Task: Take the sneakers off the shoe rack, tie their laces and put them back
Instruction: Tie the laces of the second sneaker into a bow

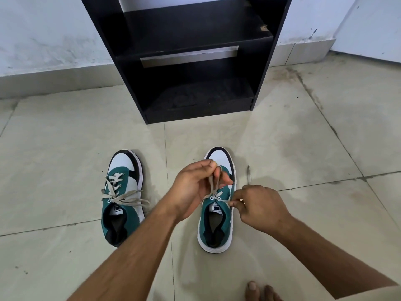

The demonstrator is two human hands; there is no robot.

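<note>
Two green, white and black sneakers stand on the tiled floor with toes pointing at the rack. The left sneaker (122, 198) has its beige laces tied in a bow. Both hands are over the right sneaker (217, 224). My left hand (193, 187) pinches a raised loop of its beige lace (213, 183) above the tongue. My right hand (259, 208) pinches the other lace end at the shoe's right side, and the tip of that lace sticks up beyond the hand.
A black shoe rack (195, 61) with bare shelves stands against the white wall straight ahead. Beige floor tiles (65, 148) spread all around the shoes. Bare toes (260, 291) show at the bottom edge.
</note>
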